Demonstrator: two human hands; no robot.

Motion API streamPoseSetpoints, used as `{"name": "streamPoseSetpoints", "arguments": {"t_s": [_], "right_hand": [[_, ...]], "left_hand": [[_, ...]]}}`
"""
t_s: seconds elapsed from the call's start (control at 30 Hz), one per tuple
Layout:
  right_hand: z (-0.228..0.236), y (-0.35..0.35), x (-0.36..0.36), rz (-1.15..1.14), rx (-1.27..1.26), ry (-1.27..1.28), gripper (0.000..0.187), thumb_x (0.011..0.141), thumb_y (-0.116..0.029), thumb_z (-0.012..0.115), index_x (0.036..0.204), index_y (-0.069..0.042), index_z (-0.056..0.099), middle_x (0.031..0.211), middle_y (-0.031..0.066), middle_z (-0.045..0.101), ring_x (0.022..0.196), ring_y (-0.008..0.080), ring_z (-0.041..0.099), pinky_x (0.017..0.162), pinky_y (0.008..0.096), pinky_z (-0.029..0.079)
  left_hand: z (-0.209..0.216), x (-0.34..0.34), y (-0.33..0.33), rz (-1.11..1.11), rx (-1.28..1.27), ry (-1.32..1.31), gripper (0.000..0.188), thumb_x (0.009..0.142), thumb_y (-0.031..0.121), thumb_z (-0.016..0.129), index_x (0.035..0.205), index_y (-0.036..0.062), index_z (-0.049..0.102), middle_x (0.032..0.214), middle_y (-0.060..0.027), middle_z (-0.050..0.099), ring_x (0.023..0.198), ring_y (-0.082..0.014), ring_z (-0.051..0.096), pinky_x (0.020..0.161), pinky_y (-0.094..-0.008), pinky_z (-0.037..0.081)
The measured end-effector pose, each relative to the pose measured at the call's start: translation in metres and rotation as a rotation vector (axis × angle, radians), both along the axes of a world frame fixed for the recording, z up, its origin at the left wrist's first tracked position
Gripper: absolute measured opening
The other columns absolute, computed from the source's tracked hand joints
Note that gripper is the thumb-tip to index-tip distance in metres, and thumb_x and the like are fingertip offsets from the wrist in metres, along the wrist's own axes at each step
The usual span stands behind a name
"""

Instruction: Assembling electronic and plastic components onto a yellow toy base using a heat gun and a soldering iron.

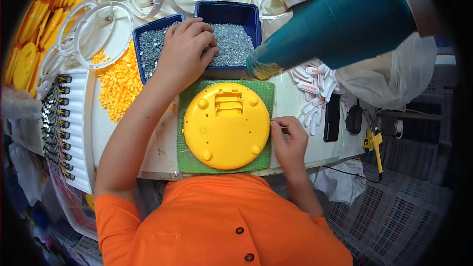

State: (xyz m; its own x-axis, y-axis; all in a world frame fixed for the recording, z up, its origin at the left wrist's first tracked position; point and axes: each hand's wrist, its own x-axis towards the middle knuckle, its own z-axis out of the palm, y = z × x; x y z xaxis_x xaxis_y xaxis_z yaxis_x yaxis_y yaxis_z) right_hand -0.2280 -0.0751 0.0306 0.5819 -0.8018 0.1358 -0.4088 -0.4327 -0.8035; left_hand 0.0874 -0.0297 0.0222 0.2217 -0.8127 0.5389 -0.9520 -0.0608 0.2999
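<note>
A yellow round plastic housing [226, 135] lies on a green mat [189, 155] in front of me, with an open battery compartment and several round feet facing up. My right hand [290, 140] is closed at its right edge, thumb and forefinger against the rim. Farther off, my left hand [189, 47] reaches over two blue bins. Its fingers are curled and its fingertips are partly hidden, so what they hold cannot be made out. Small silver screws [229, 44] fill the right blue bin [253, 17]; darker metal pieces [152, 44] lie in the left bin [139, 61].
A large teal tapered tool [335, 19] hangs over the table at upper right. Yellow small parts [118, 91] are heaped left of the bins, near white rings [103, 34]. White handle-like pieces [313, 93] and a black phone-like slab [332, 118] lie at right.
</note>
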Motion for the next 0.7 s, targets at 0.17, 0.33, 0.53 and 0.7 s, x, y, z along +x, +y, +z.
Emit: {"name": "streamPoseSetpoints", "arguments": {"t_s": [0.17,0.33,0.53,0.7], "right_hand": [[-0.007,0.006,0.003,-0.025,-0.071,-0.047,0.005,0.092,0.001,0.069,0.095,0.004,0.07,0.091,0.0108,0.069,0.079,0.0172,0.069,0.073,0.028,0.057],[-0.009,0.006,0.0,-0.003,-0.131,-0.028,0.006,0.09,0.002,0.069,0.095,0.005,0.071,0.09,0.0119,0.07,0.079,0.0191,0.07,0.074,0.0295,0.057],[-0.001,-0.001,0.0,0.032,-0.227,0.005,0.009,0.09,0.004,0.066,0.097,0.005,0.07,0.091,0.0139,0.071,0.082,0.0257,0.069,0.077,0.034,0.054],[0.017,-0.044,0.044,0.099,-0.356,-0.098,0.008,0.088,0.0,0.071,0.095,0.003,0.07,0.088,0.0154,0.069,0.081,0.0299,0.068,0.075,0.0375,0.054]], "left_hand": [[0.007,-0.004,0.006,0.024,-0.026,0.047,0.008,0.086,0.016,0.07,0.091,0.01,0.067,0.112,-0.0037,0.067,0.12,-0.0265,0.059,0.103,-0.0473,0.041],[0.022,-0.018,0.037,-0.007,0.032,0.311,0.007,0.086,0.006,0.069,0.092,0.0044,0.064,0.092,-0.0094,0.067,0.089,-0.0259,0.065,0.079,-0.0345,0.05],[0.012,-0.046,0.089,0.083,0.167,0.965,0.011,0.093,0.01,0.07,0.097,0.0003,0.066,0.084,-0.0077,0.069,0.068,-0.0135,0.065,0.063,-0.0288,0.052],[0.007,-0.049,0.085,0.092,0.155,1.058,0.011,0.097,0.01,0.068,0.1,0.0001,0.07,0.086,-0.0016,0.07,0.077,-0.0086,0.065,0.069,-0.025,0.052]]}}
